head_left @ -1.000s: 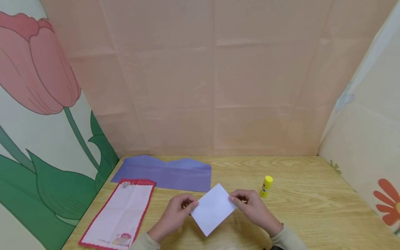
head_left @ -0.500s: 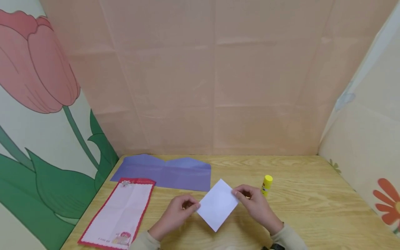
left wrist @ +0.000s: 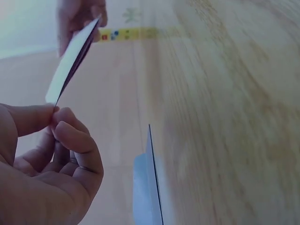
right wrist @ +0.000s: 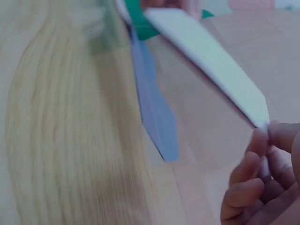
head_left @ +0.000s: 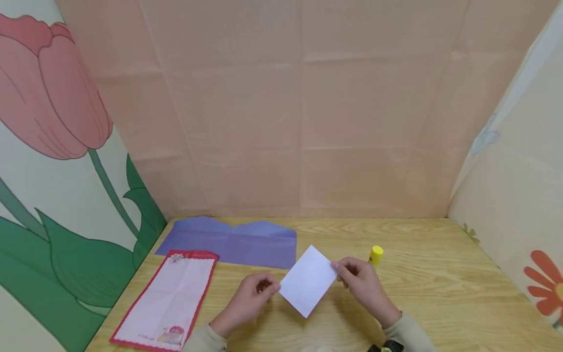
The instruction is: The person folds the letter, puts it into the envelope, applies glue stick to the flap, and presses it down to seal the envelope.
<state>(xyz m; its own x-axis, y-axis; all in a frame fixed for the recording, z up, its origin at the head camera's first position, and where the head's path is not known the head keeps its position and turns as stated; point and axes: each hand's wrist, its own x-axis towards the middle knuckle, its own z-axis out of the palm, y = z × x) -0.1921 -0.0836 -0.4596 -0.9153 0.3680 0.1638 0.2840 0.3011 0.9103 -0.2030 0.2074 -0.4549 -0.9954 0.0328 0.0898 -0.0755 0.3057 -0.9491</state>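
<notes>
A small white paper card, tilted like a diamond, is held up over the table between both hands. My left hand pinches its left corner between thumb and index finger. At the opposite corner, my right hand pinches it the same way. In the left wrist view the card appears nearly edge-on, with a dark underside. The right wrist view shows the card slanting up from the right thumb and finger. Just behind the right hand stands a yellow glue stick, its lower part hidden.
A purple sheet with a folded, peaked upper edge lies at the back left. In front of it rests a red-bordered pink sheet with small pictures. A pinkish covering rises behind the wooden table.
The card has moved slightly right and away from me, turning a little. My right hand has shifted right and forward, now covering more of the glue stick. Both hands keep pinching the card.
</notes>
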